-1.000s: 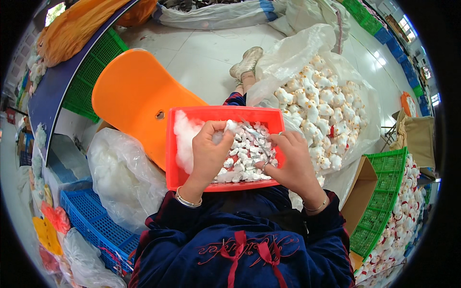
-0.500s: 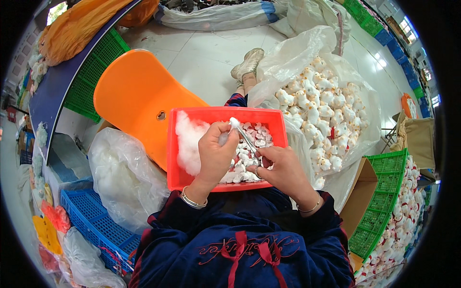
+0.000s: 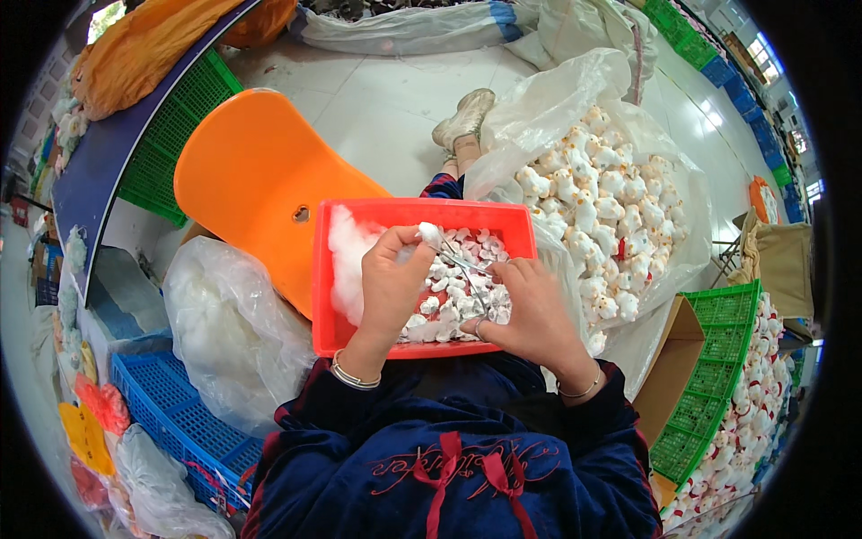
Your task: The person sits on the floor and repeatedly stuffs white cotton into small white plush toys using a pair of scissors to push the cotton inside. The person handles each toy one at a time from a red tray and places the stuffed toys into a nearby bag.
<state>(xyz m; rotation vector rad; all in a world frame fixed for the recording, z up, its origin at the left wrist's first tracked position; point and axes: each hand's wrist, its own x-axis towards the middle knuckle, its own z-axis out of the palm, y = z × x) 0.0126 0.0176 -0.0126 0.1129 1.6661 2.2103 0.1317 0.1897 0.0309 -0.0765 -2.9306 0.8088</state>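
Observation:
Over a red plastic tray [image 3: 334, 337], my left hand [image 3: 393, 286] pinches a small white plush piece [image 3: 430, 234] between thumb and fingers. My right hand [image 3: 530, 310] holds metal forceps [image 3: 473, 286] by the handles, which are spread apart. The forceps' tips reach the plush piece; whether they are inside it I cannot tell. White fibre stuffing [image 3: 348, 260] fills the tray's left side. Many small white fabric pieces [image 3: 440, 314] lie loose in its middle and right.
An orange chair [image 3: 242, 180] stands left of the tray, above a clear bag of stuffing [image 3: 224, 332] and a blue crate [image 3: 180, 404]. To the right are a plastic bag full of white plush toys [image 3: 611, 216], a cardboard box [image 3: 673, 359] and a green crate [image 3: 718, 359].
The forceps' handles have spread apart and my right hand's fingers have opened wider around them. My left hand has shifted slightly left and down with the plush piece.

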